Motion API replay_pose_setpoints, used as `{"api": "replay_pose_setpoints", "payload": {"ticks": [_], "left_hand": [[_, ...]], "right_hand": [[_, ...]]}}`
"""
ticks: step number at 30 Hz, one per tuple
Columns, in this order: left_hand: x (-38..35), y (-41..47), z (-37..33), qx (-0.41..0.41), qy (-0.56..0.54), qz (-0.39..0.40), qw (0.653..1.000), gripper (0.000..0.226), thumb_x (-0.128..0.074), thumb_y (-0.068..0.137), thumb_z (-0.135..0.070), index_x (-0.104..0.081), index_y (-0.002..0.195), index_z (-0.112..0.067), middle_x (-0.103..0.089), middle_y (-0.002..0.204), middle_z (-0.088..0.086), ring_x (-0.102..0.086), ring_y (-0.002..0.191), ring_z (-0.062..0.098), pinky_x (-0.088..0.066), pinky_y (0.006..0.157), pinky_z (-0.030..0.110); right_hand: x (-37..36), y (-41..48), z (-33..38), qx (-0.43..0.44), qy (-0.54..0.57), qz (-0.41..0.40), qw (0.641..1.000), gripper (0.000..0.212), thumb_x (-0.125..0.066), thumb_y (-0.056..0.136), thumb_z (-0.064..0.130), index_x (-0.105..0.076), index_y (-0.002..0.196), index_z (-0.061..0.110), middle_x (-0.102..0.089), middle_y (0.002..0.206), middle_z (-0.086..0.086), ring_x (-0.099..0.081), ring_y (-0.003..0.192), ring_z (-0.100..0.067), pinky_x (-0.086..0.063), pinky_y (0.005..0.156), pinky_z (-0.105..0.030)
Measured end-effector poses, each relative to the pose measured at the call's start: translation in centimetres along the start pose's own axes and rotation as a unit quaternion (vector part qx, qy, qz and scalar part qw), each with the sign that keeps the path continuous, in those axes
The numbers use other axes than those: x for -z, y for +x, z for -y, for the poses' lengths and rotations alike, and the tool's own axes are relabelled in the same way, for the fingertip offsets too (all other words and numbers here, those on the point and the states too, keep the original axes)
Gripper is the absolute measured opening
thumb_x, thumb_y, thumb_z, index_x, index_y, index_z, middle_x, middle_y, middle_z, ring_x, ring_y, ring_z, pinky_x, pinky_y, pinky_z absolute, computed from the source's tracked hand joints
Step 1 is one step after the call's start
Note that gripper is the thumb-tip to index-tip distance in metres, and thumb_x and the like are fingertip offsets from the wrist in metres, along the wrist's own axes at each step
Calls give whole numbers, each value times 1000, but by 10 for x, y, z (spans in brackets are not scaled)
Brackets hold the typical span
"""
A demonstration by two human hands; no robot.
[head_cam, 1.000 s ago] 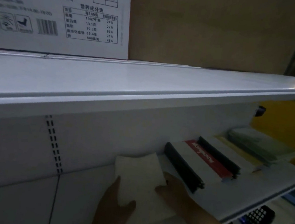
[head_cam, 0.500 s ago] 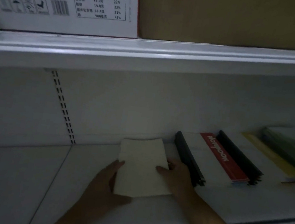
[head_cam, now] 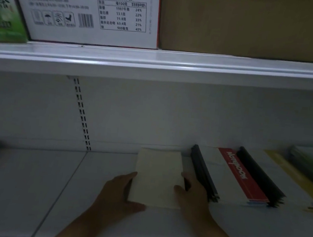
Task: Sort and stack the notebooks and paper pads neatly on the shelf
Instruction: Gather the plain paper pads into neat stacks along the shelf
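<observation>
Step in hand: judged to be squaring the paper pad [head_cam: 157,177] into place on the shelf [head_cam: 27,181] before letting go.
Pad position: flat on the shelf board at mid-shelf, its far edge near the back panel and its right edge just beside the black-spined notebook stack [head_cam: 229,175]. A narrow gap shows between pad and stack.
Left hand [head_cam: 116,193]: fingers close together against the pad's left edge, thumb hooked round the near left corner.
Right hand [head_cam: 192,192]: fingers curled onto the pad's right edge, sitting in the gap next to the stack.
Method: press inward evenly from both sides. Slide the pad without lifting it, and line up its near edge with the stack's near edge.
Caution: draw the right fingers out toward the near side, or the pad may skew.
Neighbours: a yellow pad [head_cam: 292,172] and green notebooks [head_cam: 312,161] lie farther right.
</observation>
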State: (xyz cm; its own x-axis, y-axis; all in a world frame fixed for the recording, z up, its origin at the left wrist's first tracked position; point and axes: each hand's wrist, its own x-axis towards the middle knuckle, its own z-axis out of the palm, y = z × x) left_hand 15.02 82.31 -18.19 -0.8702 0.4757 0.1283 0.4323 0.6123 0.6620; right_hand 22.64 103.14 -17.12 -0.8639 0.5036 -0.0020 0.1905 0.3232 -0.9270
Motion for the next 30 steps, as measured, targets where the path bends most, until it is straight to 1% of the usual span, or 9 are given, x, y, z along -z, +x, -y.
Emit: {"api": "replay_pose_setpoints", "payload": {"ticks": [2, 5, 7, 11, 16, 19, 23, 26, 30], "left_hand": [[2, -2, -1, 0, 3, 2, 1000, 102, -82, 46, -53, -43, 138, -31, -49, 132, -13, -48, 117, 0, -36, 99, 12], [5, -1, -3, -9, 1, 15, 1000, 105, -70, 45, -62, -42, 140, -27, -47, 138, -8, -46, 119, -1, -31, 99, 6], [7, -1, -4, -11, 23, 36, 999, 110, -61, 47, -70, -37, 144, -25, -41, 142, -8, -41, 122, -2, -23, 98, 1], [9, 0, -6, 6, 35, 54, 998, 116, -68, 50, -74, -30, 147, -24, -34, 149, -4, -37, 133, 10, -23, 106, 12], [6, 1, -8, 23, 55, 39, 997, 120, -75, 53, -67, -23, 150, -19, -32, 151, -4, -33, 136, 12, -23, 111, 20], [7, 2, -9, 19, 51, 45, 998, 144, -53, 28, -95, -28, 148, -19, -36, 149, -4, -37, 135, 10, -26, 114, 22], [8, 5, -6, 11, 74, 42, 996, 144, -30, 28, -102, -28, 148, -22, -36, 149, -7, -35, 130, -1, -17, 101, 1], [10, 2, -12, 9, 105, 60, 993, 140, -41, 32, -98, -23, 149, -23, -32, 152, -5, -34, 135, 6, -16, 101, 4], [8, 0, -16, 30, 125, 65, 989, 111, -66, 64, -71, -15, 151, -24, -26, 153, -5, -29, 139, 13, -21, 113, 23]], "right_hand": [[0, 3, 1, 14, -36, 20, 999, 44, -54, 88, 3, -50, 131, 12, -52, 121, -1, -51, 102, -12, -40, 86, -16], [4, 11, 3, 26, -69, 40, 996, 45, -52, 89, 1, -50, 132, 14, -52, 125, -4, -48, 92, -10, -37, 74, -8], [6, 11, 2, 32, -77, 40, 996, 46, -53, 91, 4, -48, 135, 15, -49, 134, -3, -49, 104, -10, -38, 85, -11], [-1, 2, -9, 94, -99, 14, 991, 40, -56, 91, 10, -51, 130, 15, -42, 141, 2, -39, 129, -7, -28, 108, -16], [-5, 2, -12, 136, -188, 2, 973, 43, -65, 85, 31, -55, 126, 21, -34, 149, 3, -32, 137, -8, -12, 102, -6], [-5, 2, -13, 152, -214, -5, 965, 42, -63, 87, 33, -56, 126, 19, -36, 148, 4, -32, 137, -8, -12, 103, -8], [-6, 4, -14, 159, -227, -22, 961, 36, -63, 86, 25, -62, 118, 8, -51, 136, -5, -41, 132, -16, -16, 106, -15], [-7, 5, -15, 155, -231, -16, 960, 38, -60, 87, 29, -61, 121, 12, -46, 141, -3, -39, 133, -16, -19, 112, -19], [-6, 5, -14, 151, -239, 5, 959, 37, -58, 91, 27, -58, 125, 15, -38, 147, 0, -34, 136, -15, -19, 113, -23]]}}
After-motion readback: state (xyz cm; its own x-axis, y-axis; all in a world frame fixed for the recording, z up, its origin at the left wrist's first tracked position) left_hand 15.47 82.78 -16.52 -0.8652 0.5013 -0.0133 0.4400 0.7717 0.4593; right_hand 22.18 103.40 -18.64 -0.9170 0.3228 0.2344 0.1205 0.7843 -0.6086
